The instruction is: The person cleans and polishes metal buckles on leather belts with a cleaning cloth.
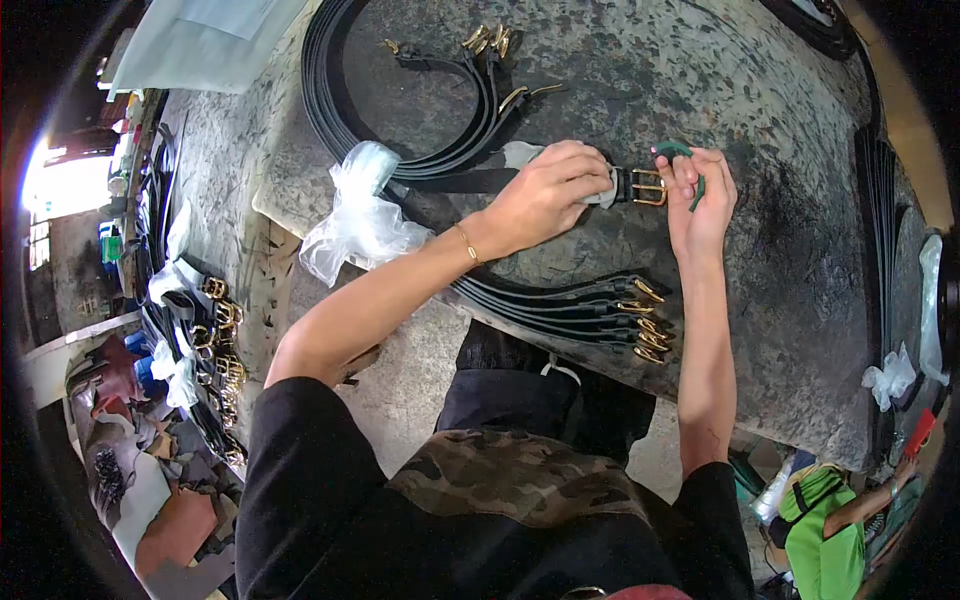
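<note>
My left hand [568,188] is closed over a black belt [480,181] near its buckle end, with a pale grey cloth [522,153] under the fingers. The belt's gold buckle [648,187] sticks out to the right of that hand. Just beyond the buckle, my right hand [705,185] pinches a thin, dark green curved strip [672,149]; its exact kind I cannot make out. Below my hands lies a row of several black belts [560,308] with gold buckles [648,325]. Clear plastic wrap [365,215] covers part of the belts at left.
More black belts [330,110] curve across the upper left of the worn table [790,340]. Belts with gold buckles [220,340] hang at the left, above leather scraps [180,525]. Dark straps [878,230] line the right edge. Another person's arm [860,512] shows at lower right.
</note>
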Available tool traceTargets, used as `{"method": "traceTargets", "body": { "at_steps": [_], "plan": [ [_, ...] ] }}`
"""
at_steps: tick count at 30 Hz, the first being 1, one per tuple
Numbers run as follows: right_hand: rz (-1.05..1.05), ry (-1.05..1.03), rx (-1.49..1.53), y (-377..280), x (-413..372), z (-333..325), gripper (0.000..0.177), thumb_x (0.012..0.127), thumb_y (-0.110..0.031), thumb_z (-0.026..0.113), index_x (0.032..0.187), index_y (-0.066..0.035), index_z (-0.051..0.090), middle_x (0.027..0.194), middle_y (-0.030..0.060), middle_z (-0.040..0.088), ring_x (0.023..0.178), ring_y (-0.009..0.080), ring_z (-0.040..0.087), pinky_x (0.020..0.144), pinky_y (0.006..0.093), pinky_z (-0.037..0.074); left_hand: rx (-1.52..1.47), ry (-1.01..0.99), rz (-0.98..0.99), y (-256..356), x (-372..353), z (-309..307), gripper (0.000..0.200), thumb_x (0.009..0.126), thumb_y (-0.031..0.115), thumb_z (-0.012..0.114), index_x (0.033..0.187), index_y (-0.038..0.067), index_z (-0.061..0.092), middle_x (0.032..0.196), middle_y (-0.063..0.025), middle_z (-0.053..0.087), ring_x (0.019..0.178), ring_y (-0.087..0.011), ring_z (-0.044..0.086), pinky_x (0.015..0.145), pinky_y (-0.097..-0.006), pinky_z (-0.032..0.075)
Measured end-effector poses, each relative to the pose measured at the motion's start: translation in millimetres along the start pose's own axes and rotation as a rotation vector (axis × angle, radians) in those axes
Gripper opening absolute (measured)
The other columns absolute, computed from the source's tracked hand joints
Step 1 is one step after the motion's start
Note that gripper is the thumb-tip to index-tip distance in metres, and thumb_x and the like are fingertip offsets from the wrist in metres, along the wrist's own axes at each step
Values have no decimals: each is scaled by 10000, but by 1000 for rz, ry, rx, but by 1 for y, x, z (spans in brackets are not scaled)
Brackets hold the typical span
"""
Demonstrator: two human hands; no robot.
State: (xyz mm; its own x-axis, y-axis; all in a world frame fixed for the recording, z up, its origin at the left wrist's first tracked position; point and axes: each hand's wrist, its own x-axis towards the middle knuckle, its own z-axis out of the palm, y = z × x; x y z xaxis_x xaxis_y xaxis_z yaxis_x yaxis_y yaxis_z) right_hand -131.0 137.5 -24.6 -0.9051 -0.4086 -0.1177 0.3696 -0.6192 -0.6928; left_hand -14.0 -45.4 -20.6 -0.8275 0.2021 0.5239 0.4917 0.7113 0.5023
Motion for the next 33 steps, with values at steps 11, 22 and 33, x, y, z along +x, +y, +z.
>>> {"method": "traceTargets", "body": {
  "at_steps": [11,22,33],
  "plan": [
    [20,19,54,-2,1,-1,10,880,9,517,870,7,519,664,7,391,554,76,362,899,437,504,98,-90,87,17,2,-12,275,687,53,714,953,11,655,1021,-130,587,1011,-316,552,855,-428,481],
    [-19,43,52,-1,-1,3,40,888,10,498,853,27,508,656,14,373,545,82,341,971,487,497,61,25,-562,26,29,7,158,785,200,716,875,70,708,770,-60,622,704,-240,633,639,-357,486],
    [-189,57,-292,9,-9,6,58,859,67,534,821,24,531,721,14,484,623,68,509,800,382,587,136,243,-452,21,24,25,90,768,138,700,832,82,727,874,-47,651,700,-251,652,616,-334,508]
  ]
}}
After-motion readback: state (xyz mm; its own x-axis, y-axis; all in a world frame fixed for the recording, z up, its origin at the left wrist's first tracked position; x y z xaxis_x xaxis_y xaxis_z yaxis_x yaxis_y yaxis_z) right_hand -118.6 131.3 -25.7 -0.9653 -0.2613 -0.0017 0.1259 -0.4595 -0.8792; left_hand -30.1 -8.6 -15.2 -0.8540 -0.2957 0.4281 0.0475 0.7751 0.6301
